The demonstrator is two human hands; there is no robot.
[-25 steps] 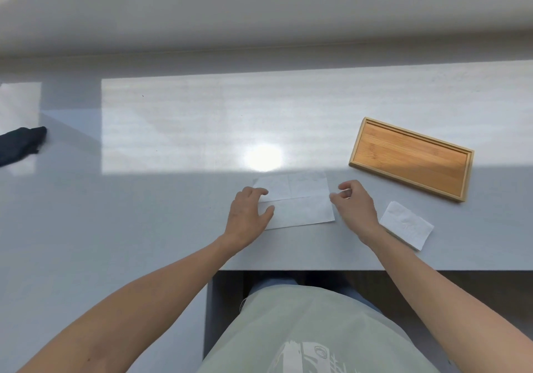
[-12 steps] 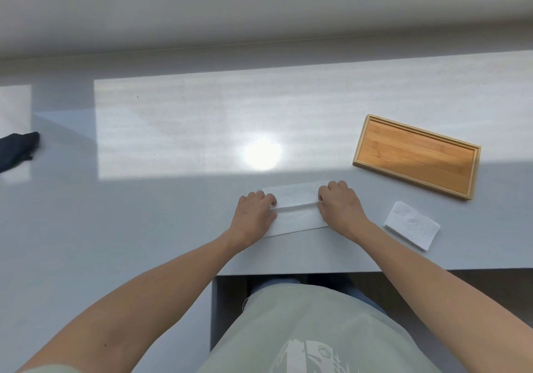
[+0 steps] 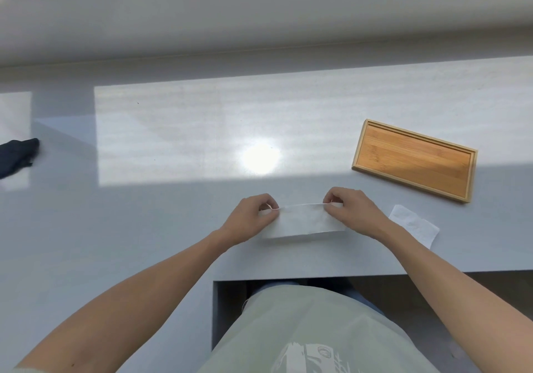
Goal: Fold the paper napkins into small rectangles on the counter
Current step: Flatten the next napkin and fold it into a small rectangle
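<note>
A white paper napkin [image 3: 302, 221] lies as a long strip on the grey counter [image 3: 161, 216], close to its front edge. My left hand [image 3: 251, 216] pinches the strip's far left corner between thumb and fingers. My right hand [image 3: 350, 209] pinches the far right corner in the same way. The far edge is raised a little off the counter between the two hands. A second napkin [image 3: 415, 227], folded into a small rectangle, rests to the right of my right wrist.
A shallow wooden tray [image 3: 414, 159] sits at an angle on the right, beyond the folded napkin. A dark cloth-like object [image 3: 16, 156] lies at the far left edge. A bright patch of sunlight covers the counter's middle. The counter has a cut-out below my hands.
The napkin lay open as a wider sheet; its far half has come over toward me, leaving a narrower strip. Both hands have shifted from pressing flat to pinching the far corners.
</note>
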